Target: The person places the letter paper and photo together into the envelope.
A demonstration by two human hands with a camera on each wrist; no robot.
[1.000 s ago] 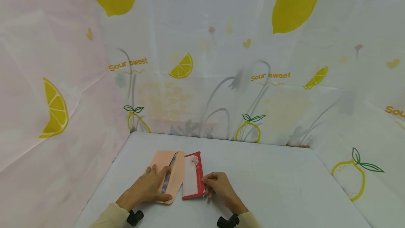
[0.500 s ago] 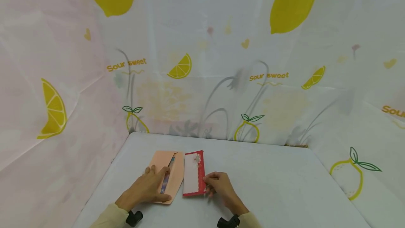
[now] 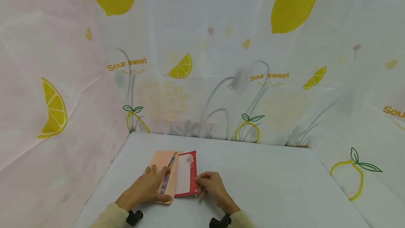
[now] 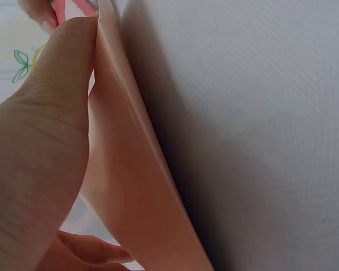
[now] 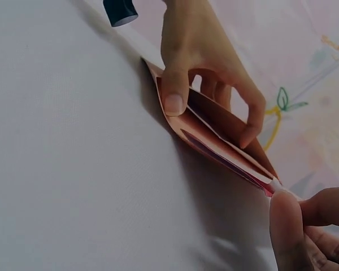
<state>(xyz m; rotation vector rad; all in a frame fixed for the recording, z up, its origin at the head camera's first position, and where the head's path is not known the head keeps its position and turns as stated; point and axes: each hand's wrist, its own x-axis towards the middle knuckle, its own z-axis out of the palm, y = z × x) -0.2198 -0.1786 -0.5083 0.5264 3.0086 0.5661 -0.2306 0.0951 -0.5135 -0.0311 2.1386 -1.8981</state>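
On the white table lies a peach envelope (image 3: pixel 160 158), with a bluish patterned strip (image 3: pixel 164 184) showing through its long slit. My left hand (image 3: pixel 148 187) rests on it, fingers spread, thumb near the front edge. In the left wrist view that thumb lies along the edge of the envelope (image 4: pixel 135 186). A red-bordered card (image 3: pixel 182 176) with a pale panel and a flower ornament overlaps the envelope's right side. My right hand (image 3: pixel 210 187) pinches the card's right edge between thumb and forefinger. Whether the card's left edge is inside or on the envelope I cannot tell.
The white table (image 3: pixel 269 182) stretches away to the right and the back. A lemon-printed cloth (image 3: pixel 202 97) hangs behind it and at both sides. Each wrist wears a black device, such as the left one (image 3: pixel 134 217).
My right hand first shifts the card slightly right, then moves it left, so that it now covers the envelope's right part. The left hand and the envelope stay in place.
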